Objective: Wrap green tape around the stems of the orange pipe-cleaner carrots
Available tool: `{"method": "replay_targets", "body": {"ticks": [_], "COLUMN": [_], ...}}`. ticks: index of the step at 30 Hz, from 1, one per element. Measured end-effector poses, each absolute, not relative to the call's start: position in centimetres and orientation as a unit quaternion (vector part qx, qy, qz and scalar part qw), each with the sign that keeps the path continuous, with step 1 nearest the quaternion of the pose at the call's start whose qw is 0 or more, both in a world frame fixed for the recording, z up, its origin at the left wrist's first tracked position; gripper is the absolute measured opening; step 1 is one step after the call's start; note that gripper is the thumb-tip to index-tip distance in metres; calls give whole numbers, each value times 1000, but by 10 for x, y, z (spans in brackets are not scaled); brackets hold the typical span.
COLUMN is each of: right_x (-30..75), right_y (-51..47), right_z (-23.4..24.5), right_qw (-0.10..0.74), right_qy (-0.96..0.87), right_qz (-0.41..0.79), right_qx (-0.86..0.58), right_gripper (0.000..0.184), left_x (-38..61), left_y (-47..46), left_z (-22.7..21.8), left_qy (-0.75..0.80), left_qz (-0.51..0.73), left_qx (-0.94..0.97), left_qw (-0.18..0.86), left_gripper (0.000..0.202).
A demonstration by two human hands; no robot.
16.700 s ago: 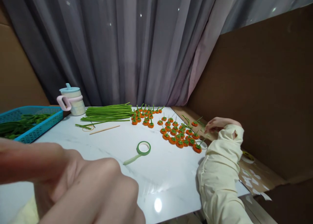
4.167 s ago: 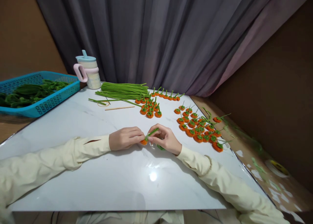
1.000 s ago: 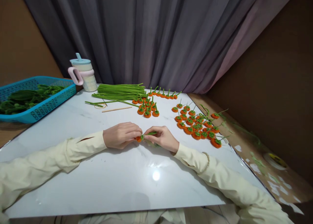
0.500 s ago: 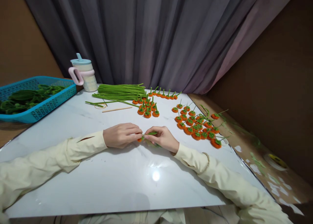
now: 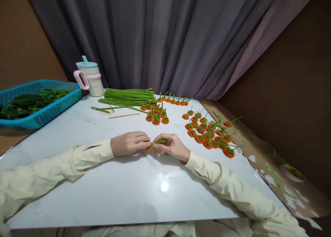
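Note:
Both of my hands meet at the middle of the white table (image 5: pixel 103 182). My left hand (image 5: pixel 129 143) is closed, pinching a small orange fuzzy pumpkin (image 5: pixel 148 147). My right hand (image 5: pixel 172 146) is closed on the pumpkin's green stem (image 5: pixel 160 141), which points up and right. A bit of green tape shows under my right hand. Both arms wear cream sleeves and rest on the tabletop.
Several finished orange pumpkins (image 5: pixel 209 135) lie to the right and another group (image 5: pixel 156 116) behind. A bundle of green stems (image 5: pixel 126 95), a wooden stick (image 5: pixel 124 115), a lidded cup (image 5: pixel 89 76) and a blue basket (image 5: pixel 38 104) of greenery stand at the back left. Cardboard walls stand at the right.
My hands have stayed together on the pumpkin. Only the fingers shifted slightly, and the view moved a little.

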State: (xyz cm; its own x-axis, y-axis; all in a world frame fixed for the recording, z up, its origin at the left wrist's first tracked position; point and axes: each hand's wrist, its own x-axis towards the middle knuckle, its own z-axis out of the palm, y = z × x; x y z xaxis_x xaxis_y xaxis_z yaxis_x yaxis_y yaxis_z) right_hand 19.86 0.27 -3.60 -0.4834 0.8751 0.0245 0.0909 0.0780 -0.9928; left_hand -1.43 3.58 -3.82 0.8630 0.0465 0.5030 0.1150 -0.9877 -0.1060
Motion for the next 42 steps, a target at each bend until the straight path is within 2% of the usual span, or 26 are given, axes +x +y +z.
{"method": "replay_targets", "body": {"ticks": [4,11,23,31,37,42], "right_x": [198,199,198,199,199,200], "right_y": [4,6,7,9,9,8], "right_z": [-38,-42,-38,-44,-44,-42], "right_qw": [352,351,337,360,361,355], "right_qy": [-646,-652,-642,-634,-635,-638], "right_qz": [562,555,604,602,594,594], "right_qx": [-378,-381,-330,-326,-336,-338], "right_gripper": [29,27,31,29,28,27], "left_x": [-14,-15,-13,-13,-12,-13], "left_y": [35,36,34,32,32,33], "left_z": [-42,-43,-44,-45,-47,-48], "left_qy": [-56,-40,-52,-62,-67,-53], "left_qz": [-294,-297,-286,-312,-336,-333], "left_qx": [-954,-951,-955,-948,-938,-941], "left_qw": [34,82,60,16,-56,-3], "left_gripper": [21,25,24,21,20,20]}}
